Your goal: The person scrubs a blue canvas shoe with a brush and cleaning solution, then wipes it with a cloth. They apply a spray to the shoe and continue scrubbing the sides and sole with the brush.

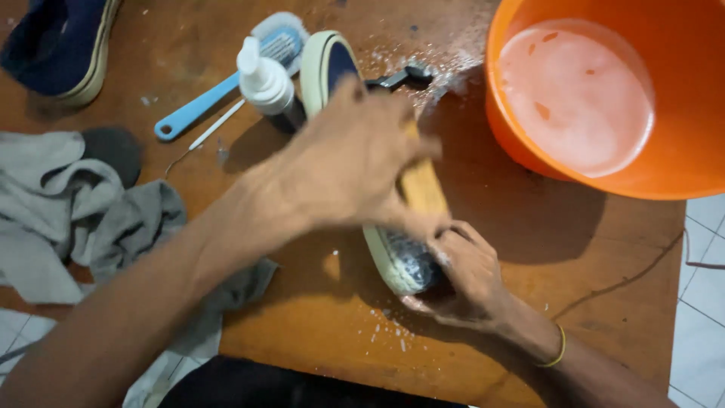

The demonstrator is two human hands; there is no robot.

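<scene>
A navy shoe (332,64) with a cream sole lies on its side on the wet wooden table (529,249), toe away from me. My left hand (347,162) grips a wooden scrub brush (423,185) pressed on the shoe's middle. My right hand (464,272) clasps the shoe's near end, which is covered in foam. The shoe's middle part is hidden under my left hand.
An orange basin (680,91) of soapy water stands at the back right. A white pump bottle (266,79), a blue-handled brush (219,91) and a thin pick lie behind the shoe. Grey cloths (68,204) lie on the left, a second navy shoe (64,41) at the far left corner.
</scene>
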